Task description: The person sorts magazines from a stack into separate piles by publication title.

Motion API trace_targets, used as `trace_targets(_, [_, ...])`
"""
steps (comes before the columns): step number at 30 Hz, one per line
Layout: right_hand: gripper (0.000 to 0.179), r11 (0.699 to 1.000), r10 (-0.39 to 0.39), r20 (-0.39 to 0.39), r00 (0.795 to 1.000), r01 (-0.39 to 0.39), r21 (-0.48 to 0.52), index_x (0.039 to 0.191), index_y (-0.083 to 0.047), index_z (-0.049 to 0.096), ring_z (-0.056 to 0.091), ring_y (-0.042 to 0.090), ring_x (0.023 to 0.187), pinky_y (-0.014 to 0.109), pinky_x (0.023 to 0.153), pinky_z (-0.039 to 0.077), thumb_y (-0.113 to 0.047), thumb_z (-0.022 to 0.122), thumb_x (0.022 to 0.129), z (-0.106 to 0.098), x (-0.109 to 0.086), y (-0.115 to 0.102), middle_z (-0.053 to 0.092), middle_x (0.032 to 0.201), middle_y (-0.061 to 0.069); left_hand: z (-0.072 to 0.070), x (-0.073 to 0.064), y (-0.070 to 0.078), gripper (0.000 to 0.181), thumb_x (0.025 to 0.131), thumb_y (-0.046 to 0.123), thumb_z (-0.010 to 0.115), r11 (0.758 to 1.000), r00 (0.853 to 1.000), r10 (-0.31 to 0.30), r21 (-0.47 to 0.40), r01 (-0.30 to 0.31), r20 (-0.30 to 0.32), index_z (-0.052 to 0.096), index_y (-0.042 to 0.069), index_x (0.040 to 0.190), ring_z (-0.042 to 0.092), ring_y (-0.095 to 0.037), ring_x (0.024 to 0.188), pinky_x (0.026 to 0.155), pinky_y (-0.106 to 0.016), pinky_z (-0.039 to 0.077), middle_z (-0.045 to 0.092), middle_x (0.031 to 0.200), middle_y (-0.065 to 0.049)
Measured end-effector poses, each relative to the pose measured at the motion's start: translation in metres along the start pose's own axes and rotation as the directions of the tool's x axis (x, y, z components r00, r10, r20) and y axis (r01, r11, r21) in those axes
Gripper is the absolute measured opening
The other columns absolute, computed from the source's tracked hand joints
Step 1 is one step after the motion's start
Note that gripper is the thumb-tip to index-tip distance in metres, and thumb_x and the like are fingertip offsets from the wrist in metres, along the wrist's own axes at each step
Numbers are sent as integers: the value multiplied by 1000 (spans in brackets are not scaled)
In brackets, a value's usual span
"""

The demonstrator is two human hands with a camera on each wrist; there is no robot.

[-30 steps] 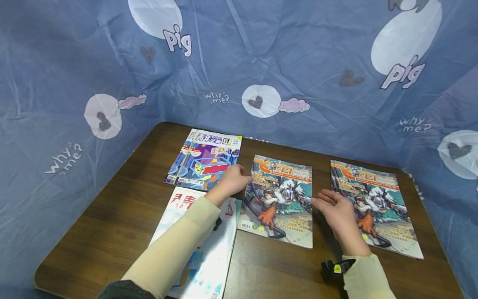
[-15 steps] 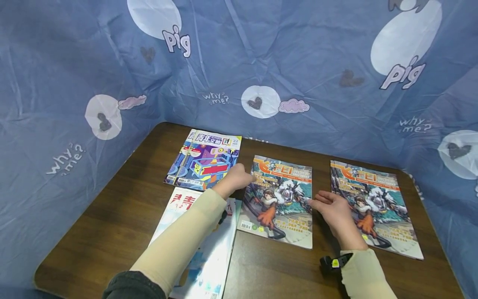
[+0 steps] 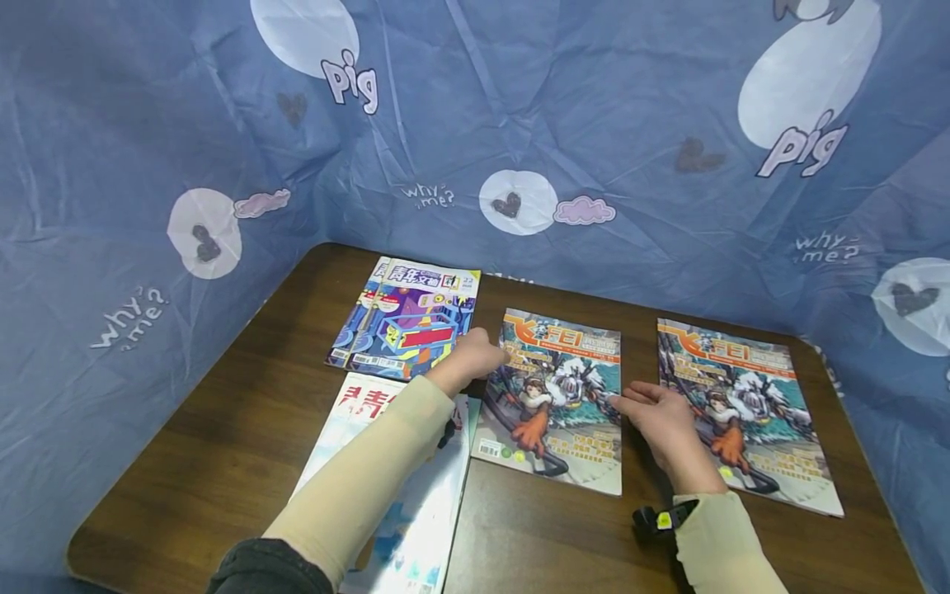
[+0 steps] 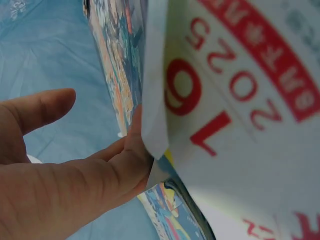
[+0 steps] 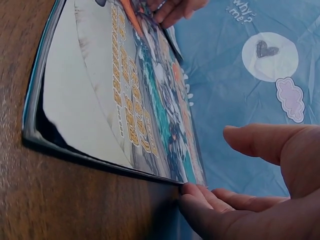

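Note:
A comic magazine with an orange FEI title (image 3: 564, 396) lies flat in the middle of the table. Against its left edge are the fingers of my left hand (image 3: 475, 356), the thumb held apart in the left wrist view. My right hand (image 3: 663, 421) touches its right edge with extended fingertips, and the right wrist view shows that thumb (image 5: 250, 142) raised clear of the cover. Under my left forearm are overlapping white magazines (image 3: 438, 511) with red lettering. Just beyond my left hand lie purple magazines (image 3: 416, 309), one overlapping another.
A second FEI magazine (image 3: 757, 404) lies on the right, beside my right hand. The brown wooden table (image 3: 185, 462) has rounded corners, and blue printed cloth (image 3: 631, 124) hangs behind it and at both sides. A black wrist strap (image 3: 664, 520) is on my right wrist.
My left hand has shifted slightly right and my right hand slightly left, both in against the middle magazine's edges. The magazines lie practically where they were.

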State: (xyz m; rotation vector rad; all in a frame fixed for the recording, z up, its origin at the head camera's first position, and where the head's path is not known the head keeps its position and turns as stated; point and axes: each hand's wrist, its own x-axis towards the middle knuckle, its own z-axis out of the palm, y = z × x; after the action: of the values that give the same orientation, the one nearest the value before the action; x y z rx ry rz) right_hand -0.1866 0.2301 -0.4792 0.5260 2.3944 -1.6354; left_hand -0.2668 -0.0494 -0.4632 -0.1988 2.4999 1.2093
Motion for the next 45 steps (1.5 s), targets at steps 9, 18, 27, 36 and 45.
trace_targets(9, [71,1000,-7,-4,1000,7,24,150,10,37,45,40,135,49,108,40,-17,72,95,1,2,3,48,146,29,2,0,-1,57,88,6,71,989,1000,2,-150,2,26,47,-16,135,58,-37,113,88,-45,55,53,133,-28])
trace_targets(18, [72,999,-22,12,1000,22,25,151,10,35,45,39,135,47,108,41,-18,71,95,0,1,5,46,148,29,3,-4,-2,42,89,0,73,970,995,43,-242,-19,92,55,-3,126,64,-33,98,67,-44,60,57,122,-20])
trace_targets(27, [71,999,-9,18,1000,9,33,153,9,33,43,41,137,49,109,39,-18,69,97,-2,-1,3,44,149,29,6,-7,-8,59,81,-17,69,939,985,129,-332,-83,116,55,-7,137,70,-33,86,64,-40,60,69,104,-23])
trace_targets(36, [71,999,-8,2,1000,8,31,152,10,35,44,40,136,49,109,39,-17,70,96,-2,0,4,45,148,30,8,-14,-7,60,85,-13,70,954,994,74,-295,-46,83,57,3,141,61,-22,58,52,-40,59,64,106,-19])
trace_targets(45, [73,1000,-9,14,1000,9,13,153,9,34,43,41,136,50,109,39,-20,71,96,-5,-1,5,45,149,29,5,-14,-11,61,91,-10,66,893,989,72,-450,-7,127,53,10,147,64,-21,55,54,-38,59,71,83,-17])
